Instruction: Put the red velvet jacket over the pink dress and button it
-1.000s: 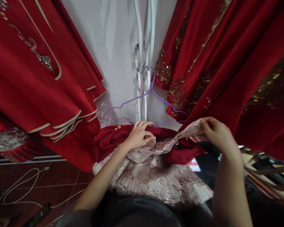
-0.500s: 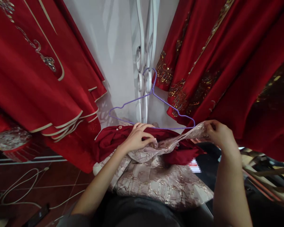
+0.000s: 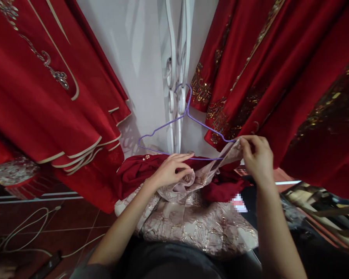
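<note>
Tiled floor [image 3: 88, 217] at 8 o'clock, white cable [image 3: 83, 245] on it. Pale garment [image 3: 192, 224] lies at 6 o'clock, maroon cloth [image 3: 133, 170] bunched just beyond. Left hand [image 3: 173, 170] at 6, near centre, over the cloth, fingers loosely bent; can't tell if gripping. Right hand [image 3: 257, 157] at 3–4 pinches a strip of pale garment at purple hanger's [image 3: 187, 111] right end. Hanger at 12. Red clothes [image 3: 84, 100] at 10 and 2.

I note brocade garment [image 3: 189, 223], pinkish-gold, rumpled, its support hidden; dark red cloth [image 3: 133, 174] bunched along its far edge. Purple hanger [image 3: 166, 125] upright beyond, right end behind slanting brocade strip [image 3: 232, 151].
</note>
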The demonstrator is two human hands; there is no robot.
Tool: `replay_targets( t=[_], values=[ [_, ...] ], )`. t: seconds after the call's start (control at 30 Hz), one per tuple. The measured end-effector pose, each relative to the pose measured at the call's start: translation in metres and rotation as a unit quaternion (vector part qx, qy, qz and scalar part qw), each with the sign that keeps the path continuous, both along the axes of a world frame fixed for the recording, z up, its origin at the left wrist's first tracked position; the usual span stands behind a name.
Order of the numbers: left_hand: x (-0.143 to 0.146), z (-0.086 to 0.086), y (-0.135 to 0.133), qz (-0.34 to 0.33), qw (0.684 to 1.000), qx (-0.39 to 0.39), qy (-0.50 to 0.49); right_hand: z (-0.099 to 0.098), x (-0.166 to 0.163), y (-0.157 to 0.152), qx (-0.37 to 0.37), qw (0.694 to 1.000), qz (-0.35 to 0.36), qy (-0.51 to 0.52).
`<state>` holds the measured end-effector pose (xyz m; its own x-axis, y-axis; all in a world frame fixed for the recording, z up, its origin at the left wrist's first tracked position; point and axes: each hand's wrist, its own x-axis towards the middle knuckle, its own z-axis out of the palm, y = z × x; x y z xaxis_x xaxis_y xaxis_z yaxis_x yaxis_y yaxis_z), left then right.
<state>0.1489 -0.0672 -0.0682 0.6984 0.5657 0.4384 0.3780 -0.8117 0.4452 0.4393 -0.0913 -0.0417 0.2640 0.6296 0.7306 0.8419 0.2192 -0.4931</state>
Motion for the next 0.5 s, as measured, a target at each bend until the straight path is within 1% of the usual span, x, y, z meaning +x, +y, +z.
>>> replay_targets(
  t=[0.03,0.07,0.13,0.2,0.27,0.33,0.37,0.4,0.43,0.47,0.5],
  values=[
    [0.001,0.000,0.000,-0.003,1.000,-0.005,-0.008,0.002,-0.011,0.005,0.029,1.000,0.003,-0.004],
    [0.003,0.000,-0.001,-0.003,1.000,-0.009,-0.017,0.004,-0.021,0.010,0.042,0.999,0.006,-0.016],
    [0.006,-0.001,-0.002,0.006,0.999,-0.015,-0.030,0.006,-0.036,0.019,0.047,0.998,0.029,-0.009],
    [0.008,0.000,-0.002,0.019,0.998,-0.023,-0.047,0.006,-0.043,0.028,0.012,0.998,0.063,-0.001],
    [0.006,0.001,0.000,0.028,0.996,-0.039,-0.073,0.004,-0.043,0.033,-0.031,0.996,0.089,0.000],
    [-0.001,0.004,0.004,0.042,0.992,-0.052,-0.105,0.001,-0.040,0.034,-0.045,0.994,0.101,-0.002],
    [-0.007,0.005,0.007,0.063,0.989,-0.048,-0.124,0.001,-0.037,0.033,-0.042,0.994,0.105,-0.001],
    [-0.014,0.007,0.009,0.098,0.984,-0.033,-0.148,0.001,-0.035,0.032,-0.038,0.993,0.110,0.002],
    [-0.024,0.008,0.012,0.146,0.973,-0.008,-0.176,0.001,-0.034,0.031,-0.034,0.993,0.117,0.006],
    [-0.034,0.008,0.014,0.207,0.955,0.024,-0.210,0.002,-0.032,0.029,-0.032,0.992,0.124,0.011],
    [-0.046,0.007,0.015,0.272,0.929,0.056,-0.244,0.003,-0.031,0.028,-0.032,0.991,0.131,0.017]
  ],
)
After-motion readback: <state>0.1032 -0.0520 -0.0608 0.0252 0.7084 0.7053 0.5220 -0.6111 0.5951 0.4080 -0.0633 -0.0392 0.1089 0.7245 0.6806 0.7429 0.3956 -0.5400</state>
